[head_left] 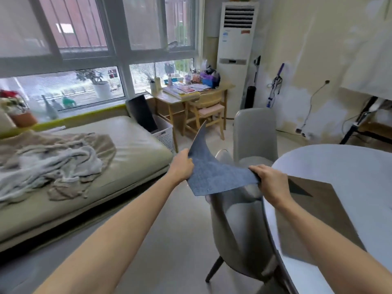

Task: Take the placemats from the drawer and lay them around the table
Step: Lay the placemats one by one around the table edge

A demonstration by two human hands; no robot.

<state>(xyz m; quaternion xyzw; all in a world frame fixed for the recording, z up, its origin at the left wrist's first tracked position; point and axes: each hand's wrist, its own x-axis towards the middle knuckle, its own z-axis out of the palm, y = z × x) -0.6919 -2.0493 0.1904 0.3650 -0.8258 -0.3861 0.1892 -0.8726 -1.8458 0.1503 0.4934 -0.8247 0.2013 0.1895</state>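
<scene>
At centre frame, the left hand (182,166) and right hand (269,179) pinch opposite edges of a blue-grey woven placemat (214,175), probably to spread it flat onto the round white desk (339,166) at the right.

Both arms outstretched, left hand (182,166) and right hand (270,179) pinched closed.

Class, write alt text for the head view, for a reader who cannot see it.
Both hands, left and right, hold a blue placemat in the air over a grey chair. A brown placemat already lies on the white table to the right.
</scene>
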